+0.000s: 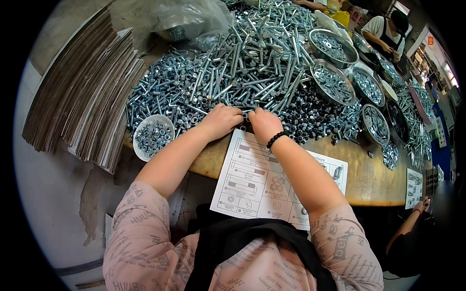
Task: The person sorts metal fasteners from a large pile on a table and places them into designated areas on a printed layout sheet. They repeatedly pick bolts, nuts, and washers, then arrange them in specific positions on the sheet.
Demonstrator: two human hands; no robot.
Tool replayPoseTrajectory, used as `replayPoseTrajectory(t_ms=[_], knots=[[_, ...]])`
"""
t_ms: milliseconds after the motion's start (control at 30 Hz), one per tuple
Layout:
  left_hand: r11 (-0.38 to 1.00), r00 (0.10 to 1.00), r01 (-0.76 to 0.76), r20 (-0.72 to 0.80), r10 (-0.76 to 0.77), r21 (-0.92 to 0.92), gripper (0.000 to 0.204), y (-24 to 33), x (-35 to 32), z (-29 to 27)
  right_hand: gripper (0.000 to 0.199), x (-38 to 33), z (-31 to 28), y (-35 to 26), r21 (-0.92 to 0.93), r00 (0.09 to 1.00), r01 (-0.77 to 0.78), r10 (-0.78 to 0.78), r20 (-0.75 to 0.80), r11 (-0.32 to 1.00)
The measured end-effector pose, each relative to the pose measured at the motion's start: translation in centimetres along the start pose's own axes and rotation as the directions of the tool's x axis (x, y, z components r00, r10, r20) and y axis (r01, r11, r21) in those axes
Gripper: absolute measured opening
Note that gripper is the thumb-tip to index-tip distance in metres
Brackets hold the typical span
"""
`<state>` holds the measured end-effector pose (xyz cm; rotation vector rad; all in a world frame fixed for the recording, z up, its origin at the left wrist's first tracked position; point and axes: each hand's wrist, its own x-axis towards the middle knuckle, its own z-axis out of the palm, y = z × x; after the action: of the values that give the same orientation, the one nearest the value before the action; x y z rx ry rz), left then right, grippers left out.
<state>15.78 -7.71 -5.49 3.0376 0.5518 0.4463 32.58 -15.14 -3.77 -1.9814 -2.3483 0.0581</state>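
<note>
My left hand (222, 121) and my right hand (265, 125) meet at the near edge of a big heap of metal bolts (264, 43) and hex nuts (310, 114). The fingers of both are curled down among the nuts. Whatever they pinch is too small and covered to name; something dark shows between the fingertips. A beaded bracelet (276, 139) circles my right wrist. Under my right forearm lies a printed hardware sheet (242, 169) with drawings of bolts, nuts and washers. Beside my left forearm stands a white bowl (138, 141) full of small nuts.
Stacked flat cardboard (82, 87) rises at the left. Metal bowls of washers (332, 82) line the right of the heap on the wooden table (374, 186). A clear plastic bag (194, 19) sits at the back. Other people (383, 34) work at the right, one hand (421, 206) near another sheet.
</note>
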Motion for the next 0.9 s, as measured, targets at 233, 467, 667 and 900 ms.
replayPoseTrajectory(t_ms=[233,467,667,900], knots=[[0.991,0.986,-0.055,0.165,0.034,0.123,0.013,-0.1,0.9,-0.9,0.015,0.9,-0.2,-1.0,0.027,0.995,-0.054,0.052,0.09,0.998],[0.971,0.987,-0.058,0.157,0.022,0.232,0.012,0.6,1.0,-1.5,0.017,0.0,-0.6,0.5,0.235,0.99,-0.137,0.14,0.003,0.962],[0.974,0.982,-0.089,0.184,0.05,0.21,0.018,-0.7,0.4,-1.3,0.022,-8.0,-5.1,3.0,0.434,0.999,0.031,-0.047,0.026,0.9],[0.975,0.989,0.146,0.042,-0.141,-0.168,0.023,6.8,1.5,-3.9,0.014,-17.4,-2.8,0.7,0.182,0.989,0.042,-0.067,0.133,0.982]])
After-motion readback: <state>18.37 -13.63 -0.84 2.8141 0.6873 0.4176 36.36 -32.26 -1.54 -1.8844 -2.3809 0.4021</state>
